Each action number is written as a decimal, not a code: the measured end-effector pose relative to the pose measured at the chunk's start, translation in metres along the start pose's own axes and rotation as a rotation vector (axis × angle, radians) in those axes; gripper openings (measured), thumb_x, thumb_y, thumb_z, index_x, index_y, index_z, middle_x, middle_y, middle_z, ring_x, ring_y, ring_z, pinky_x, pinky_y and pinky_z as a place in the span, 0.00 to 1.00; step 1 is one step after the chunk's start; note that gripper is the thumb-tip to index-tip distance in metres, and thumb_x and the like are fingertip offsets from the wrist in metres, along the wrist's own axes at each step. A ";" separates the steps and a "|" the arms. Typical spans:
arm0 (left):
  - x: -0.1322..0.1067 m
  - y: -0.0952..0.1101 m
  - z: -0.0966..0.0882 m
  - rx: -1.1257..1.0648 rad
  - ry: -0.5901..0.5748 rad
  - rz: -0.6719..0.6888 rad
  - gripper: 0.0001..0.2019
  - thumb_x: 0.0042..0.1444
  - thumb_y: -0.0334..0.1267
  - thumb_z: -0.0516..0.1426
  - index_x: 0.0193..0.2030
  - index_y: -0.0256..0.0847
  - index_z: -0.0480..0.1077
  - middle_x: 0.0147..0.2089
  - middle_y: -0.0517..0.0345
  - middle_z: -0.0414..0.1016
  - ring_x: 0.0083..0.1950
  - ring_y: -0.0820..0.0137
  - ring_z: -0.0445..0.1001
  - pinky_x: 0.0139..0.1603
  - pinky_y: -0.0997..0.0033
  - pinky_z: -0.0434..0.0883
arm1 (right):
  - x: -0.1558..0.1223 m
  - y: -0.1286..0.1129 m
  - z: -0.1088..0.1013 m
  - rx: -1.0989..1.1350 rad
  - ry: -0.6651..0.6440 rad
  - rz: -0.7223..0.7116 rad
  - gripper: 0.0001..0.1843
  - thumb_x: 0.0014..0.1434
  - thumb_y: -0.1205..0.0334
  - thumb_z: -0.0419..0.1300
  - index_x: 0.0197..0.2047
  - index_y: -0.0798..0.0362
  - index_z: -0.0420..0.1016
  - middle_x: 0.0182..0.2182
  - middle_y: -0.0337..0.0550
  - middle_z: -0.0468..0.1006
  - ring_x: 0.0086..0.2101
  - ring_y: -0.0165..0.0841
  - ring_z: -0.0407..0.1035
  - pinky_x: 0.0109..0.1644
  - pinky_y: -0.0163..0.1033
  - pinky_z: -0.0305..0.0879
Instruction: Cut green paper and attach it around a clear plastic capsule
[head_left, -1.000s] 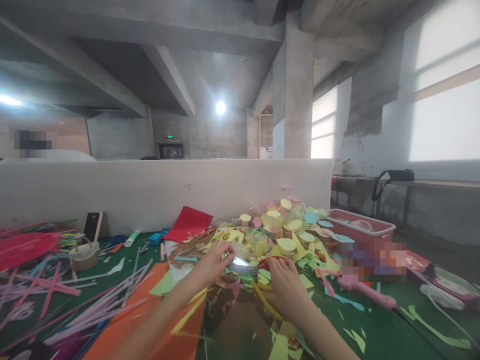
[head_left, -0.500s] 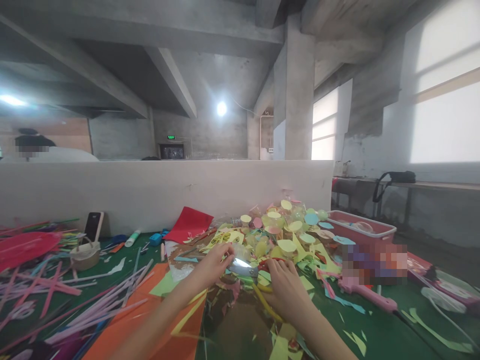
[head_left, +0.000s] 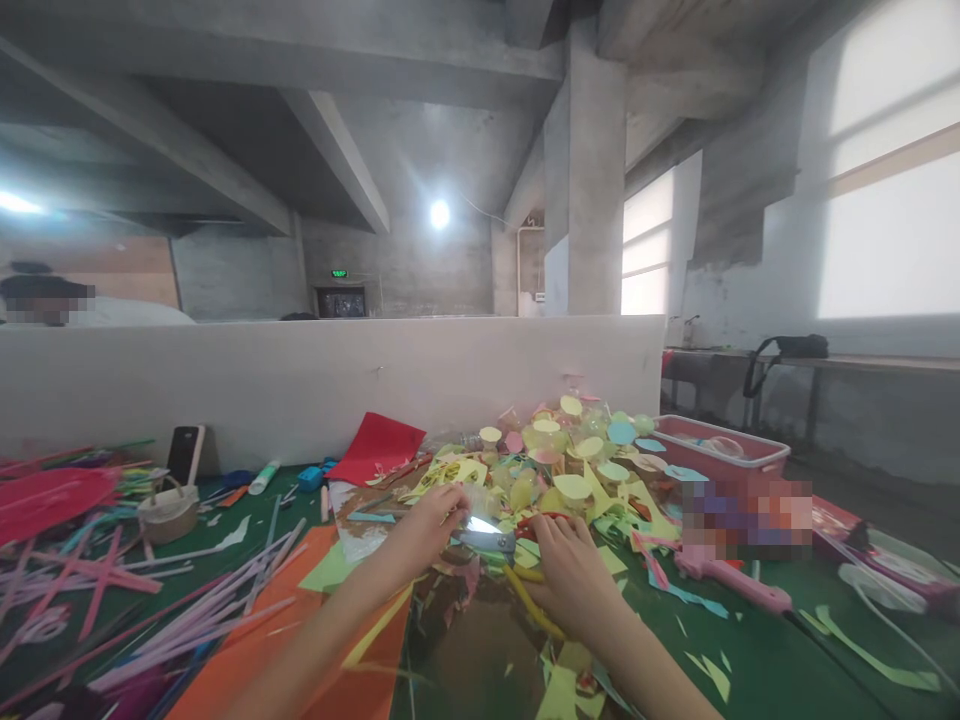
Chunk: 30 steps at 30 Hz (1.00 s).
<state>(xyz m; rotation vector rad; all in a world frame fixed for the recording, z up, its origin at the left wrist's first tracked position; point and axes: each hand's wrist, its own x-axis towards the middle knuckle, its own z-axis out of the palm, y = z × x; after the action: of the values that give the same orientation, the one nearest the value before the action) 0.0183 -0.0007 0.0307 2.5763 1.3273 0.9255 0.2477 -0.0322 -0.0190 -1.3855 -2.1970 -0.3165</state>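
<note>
My right hand (head_left: 564, 562) is wrapped round the red and yellow handles of a pair of scissors (head_left: 486, 540), whose blades point left and stand apart. The fingers of my left hand (head_left: 435, 528) are pinched together near the blade tips; what they hold is too small to make out. Behind the blades spreads a heap of yellow, green, blue and pink paper discs and scraps (head_left: 574, 487), mixed with clear round pieces. Beneath my left forearm lies an orange sheet (head_left: 300, 640).
Left on the green tabletop lie pink and lilac sticks (head_left: 217, 615), a small basket (head_left: 169, 512) and a phone (head_left: 184, 455). A red sheet (head_left: 379, 447) rests by the white partition (head_left: 300, 375). At right are a pink glue gun (head_left: 739, 582) with its cord and a pink bin (head_left: 720, 455).
The view has shifted very slightly. Both hands and the scissors stay in nearly the same place. The person beyond the partition has moved a little to the left.
</note>
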 end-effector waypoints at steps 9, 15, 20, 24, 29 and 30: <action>-0.001 0.002 0.000 0.116 -0.025 0.063 0.08 0.61 0.28 0.48 0.33 0.42 0.63 0.39 0.55 0.70 0.45 0.63 0.67 0.48 0.62 0.66 | 0.000 0.000 -0.004 -0.021 -0.038 -0.006 0.19 0.56 0.53 0.66 0.45 0.55 0.70 0.41 0.48 0.77 0.44 0.47 0.69 0.50 0.48 0.55; -0.001 -0.001 0.001 0.117 -0.030 0.076 0.07 0.62 0.29 0.49 0.33 0.42 0.64 0.39 0.56 0.71 0.46 0.63 0.67 0.49 0.62 0.66 | 0.001 0.000 -0.003 -0.029 -0.033 0.002 0.18 0.57 0.52 0.65 0.44 0.55 0.70 0.40 0.48 0.77 0.43 0.46 0.70 0.49 0.47 0.55; -0.001 -0.004 0.003 0.113 -0.030 0.088 0.07 0.62 0.30 0.50 0.33 0.42 0.64 0.40 0.56 0.70 0.46 0.64 0.67 0.49 0.62 0.66 | 0.000 0.001 -0.001 -0.042 -0.019 0.012 0.20 0.56 0.51 0.65 0.44 0.55 0.69 0.39 0.48 0.77 0.42 0.46 0.70 0.48 0.47 0.55; -0.001 -0.004 0.003 0.131 -0.051 0.081 0.06 0.63 0.32 0.51 0.34 0.42 0.65 0.41 0.56 0.70 0.46 0.63 0.67 0.50 0.62 0.66 | 0.000 0.001 -0.001 -0.062 0.003 0.000 0.18 0.56 0.51 0.66 0.42 0.54 0.68 0.38 0.47 0.77 0.41 0.45 0.70 0.47 0.46 0.55; -0.001 -0.004 0.004 0.138 -0.044 0.099 0.07 0.62 0.32 0.51 0.33 0.42 0.66 0.41 0.56 0.71 0.46 0.64 0.67 0.50 0.63 0.66 | 0.000 0.002 -0.001 -0.060 -0.009 0.011 0.20 0.56 0.50 0.65 0.44 0.55 0.68 0.38 0.48 0.77 0.42 0.46 0.71 0.47 0.46 0.55; -0.001 -0.005 0.004 0.134 -0.043 0.098 0.07 0.62 0.32 0.52 0.33 0.42 0.66 0.41 0.56 0.71 0.46 0.63 0.67 0.50 0.63 0.66 | 0.000 0.002 -0.001 -0.057 -0.009 0.012 0.20 0.56 0.50 0.65 0.44 0.55 0.68 0.38 0.48 0.78 0.41 0.46 0.71 0.46 0.46 0.55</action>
<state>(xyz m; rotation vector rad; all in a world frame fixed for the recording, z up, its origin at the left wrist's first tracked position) 0.0166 0.0022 0.0257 2.7678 1.3055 0.8159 0.2496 -0.0322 -0.0181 -1.4326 -2.2014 -0.3718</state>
